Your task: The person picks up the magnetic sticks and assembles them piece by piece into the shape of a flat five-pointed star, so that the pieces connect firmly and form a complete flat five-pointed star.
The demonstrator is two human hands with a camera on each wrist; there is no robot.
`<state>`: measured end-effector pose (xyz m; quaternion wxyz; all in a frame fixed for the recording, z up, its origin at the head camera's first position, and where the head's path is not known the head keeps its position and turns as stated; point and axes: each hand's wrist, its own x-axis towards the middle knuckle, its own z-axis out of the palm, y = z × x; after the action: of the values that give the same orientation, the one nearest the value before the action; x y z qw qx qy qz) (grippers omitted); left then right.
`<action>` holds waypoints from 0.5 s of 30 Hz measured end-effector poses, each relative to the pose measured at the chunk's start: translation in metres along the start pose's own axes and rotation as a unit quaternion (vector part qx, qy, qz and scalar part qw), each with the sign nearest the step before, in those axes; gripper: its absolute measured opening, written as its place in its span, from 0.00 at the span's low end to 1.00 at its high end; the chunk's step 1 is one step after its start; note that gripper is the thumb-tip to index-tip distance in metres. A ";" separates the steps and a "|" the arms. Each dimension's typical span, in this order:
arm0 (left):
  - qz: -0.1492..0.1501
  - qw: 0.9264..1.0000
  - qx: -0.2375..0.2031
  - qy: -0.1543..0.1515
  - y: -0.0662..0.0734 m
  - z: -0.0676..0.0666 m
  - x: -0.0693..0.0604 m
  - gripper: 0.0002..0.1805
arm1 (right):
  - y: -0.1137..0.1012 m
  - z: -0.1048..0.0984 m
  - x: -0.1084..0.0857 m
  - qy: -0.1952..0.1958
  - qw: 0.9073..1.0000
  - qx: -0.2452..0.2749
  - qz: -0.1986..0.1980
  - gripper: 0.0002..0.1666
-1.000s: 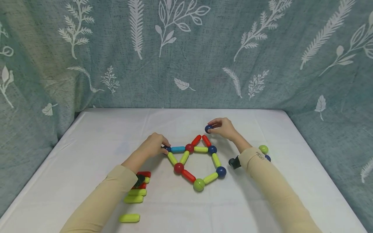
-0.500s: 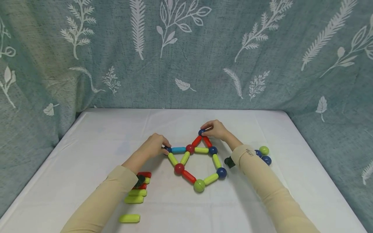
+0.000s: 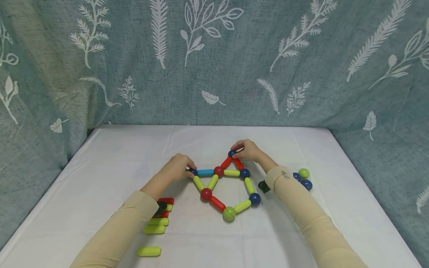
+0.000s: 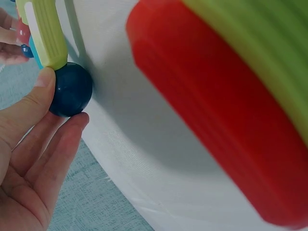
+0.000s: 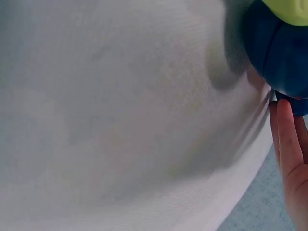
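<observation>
Left hand [image 3: 177, 167] and right hand [image 3: 248, 149] pinching blue balls [image 3: 232, 153], forearms angled inward

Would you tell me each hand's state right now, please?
Left hand: pinching a glossy navy ball joined to a light blue rod.
Right hand: pinching another glossy navy ball where two red rods converge.
</observation>
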<state>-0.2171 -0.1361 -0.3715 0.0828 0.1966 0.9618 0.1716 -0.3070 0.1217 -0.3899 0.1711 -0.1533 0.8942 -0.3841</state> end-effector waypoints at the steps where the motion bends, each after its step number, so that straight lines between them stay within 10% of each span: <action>1: 0.000 1.000 0.000 0.000 0.000 0.000 0.000 0.12 | 0.000 0.000 -0.001 0.000 1.000 -0.002 -0.002 0.18; 15: -0.006 1.000 -0.003 -0.005 0.000 0.000 0.001 0.12 | 0.007 -0.019 -0.053 -0.009 0.994 0.056 -0.089 0.20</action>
<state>-0.2175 -0.1355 -0.3716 0.0897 0.1919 0.9619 0.1730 -0.2691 0.1598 -0.3728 0.1523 -0.2256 0.8528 -0.4457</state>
